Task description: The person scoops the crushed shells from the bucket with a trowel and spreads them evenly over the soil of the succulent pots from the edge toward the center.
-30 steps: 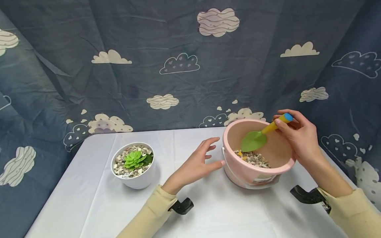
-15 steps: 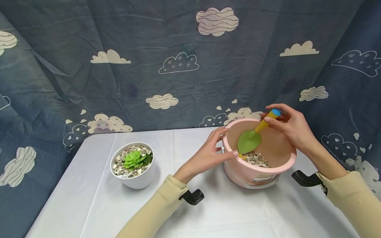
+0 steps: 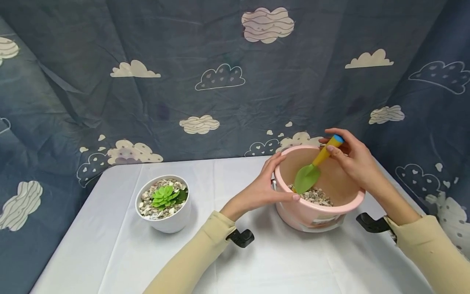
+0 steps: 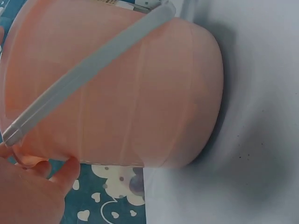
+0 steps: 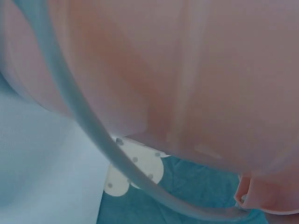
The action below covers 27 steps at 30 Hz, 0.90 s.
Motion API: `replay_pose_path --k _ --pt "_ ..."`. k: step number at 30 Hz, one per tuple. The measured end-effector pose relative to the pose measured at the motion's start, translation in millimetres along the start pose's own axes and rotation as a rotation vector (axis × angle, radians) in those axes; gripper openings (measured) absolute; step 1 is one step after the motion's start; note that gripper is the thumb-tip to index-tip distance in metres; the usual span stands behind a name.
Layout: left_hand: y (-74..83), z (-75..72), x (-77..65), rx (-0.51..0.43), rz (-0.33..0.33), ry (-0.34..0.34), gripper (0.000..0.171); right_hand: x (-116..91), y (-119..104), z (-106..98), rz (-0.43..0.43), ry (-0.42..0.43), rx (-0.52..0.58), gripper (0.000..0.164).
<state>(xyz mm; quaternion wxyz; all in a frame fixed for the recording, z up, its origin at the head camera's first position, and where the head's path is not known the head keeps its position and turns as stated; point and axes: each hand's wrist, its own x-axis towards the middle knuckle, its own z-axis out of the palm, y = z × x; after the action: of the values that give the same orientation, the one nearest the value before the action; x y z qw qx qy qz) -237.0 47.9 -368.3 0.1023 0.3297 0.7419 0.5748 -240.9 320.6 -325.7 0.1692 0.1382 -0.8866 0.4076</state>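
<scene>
On the right of the head view stands a pink bucket (image 3: 293, 210), with a layer of mixed gravel (image 3: 318, 198) at its bottom. My left hand (image 3: 255, 190) holds the bucket's left rim, thumb at the front and fingers farther back. Between thumb and fingers, my right hand (image 3: 354, 161) grips the yellow, blue-tipped handle of a small trowel (image 3: 307, 178). The trowel's green blade points down into the bucket, its tip at the gravel. In the left wrist view, the left fingertips touch the bucket (image 4: 140, 107) near its rim. The right wrist view hides the trowel.
A white pot (image 3: 172, 224) with gravel and a green succulent (image 3: 165, 197) stands on the left of the white-covered table (image 3: 121, 245). The bucket's pale bail handle (image 4: 88, 67) hangs against its side. A dark cloud-patterned cloth (image 3: 165, 102) backs the table.
My left hand has moved right from beside the bucket onto its rim. The right hand has shifted left with the trowel, which now stands steeper, its blade lower at the gravel.
</scene>
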Motion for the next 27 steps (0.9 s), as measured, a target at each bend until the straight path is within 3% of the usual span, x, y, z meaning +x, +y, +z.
replay_pose_path --k 8,17,27 --pt "-1.4 1.4 7.3 -0.022 -0.030 -0.015 0.109 -3 4 -2 -0.101 -0.024 0.091 0.042" --pt "-3.7 -2.9 15.1 -0.031 -0.054 -0.051 0.116 4 3 -5 -0.072 -0.141 0.040 0.034" --pt "-4.6 -2.4 14.8 -0.036 -0.070 -0.048 0.115 3 -1 -7 -0.055 -0.142 -0.039 0.039"
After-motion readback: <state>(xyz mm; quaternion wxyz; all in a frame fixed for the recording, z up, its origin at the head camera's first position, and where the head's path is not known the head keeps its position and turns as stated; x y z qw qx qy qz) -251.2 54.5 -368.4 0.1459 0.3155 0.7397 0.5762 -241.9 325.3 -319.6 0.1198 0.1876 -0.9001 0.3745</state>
